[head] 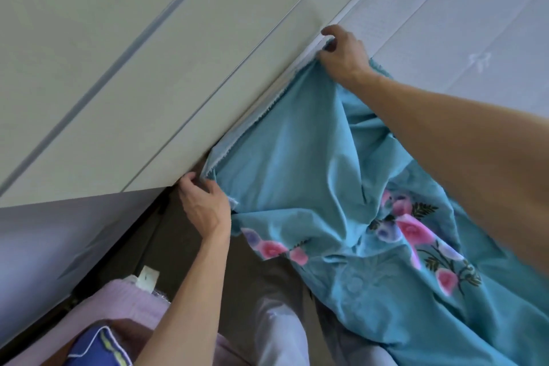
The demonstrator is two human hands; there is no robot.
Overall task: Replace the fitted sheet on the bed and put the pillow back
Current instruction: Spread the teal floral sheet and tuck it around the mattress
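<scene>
Head view: both hands' grip pinches teal sheet [297,157] edge against headboard [148,68].

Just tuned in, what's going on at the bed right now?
A person is fitting a teal floral sheet along the mattress edge next to the pale wall panel. The left hand pinches the sheet's edge at the near corner, and the right hand grips the edge farther along, by the gap between mattress and panel. Most of the sheet lies bunched and wrinkled, and much of the mattress is bare. No pillow can be made out for certain.
</scene>
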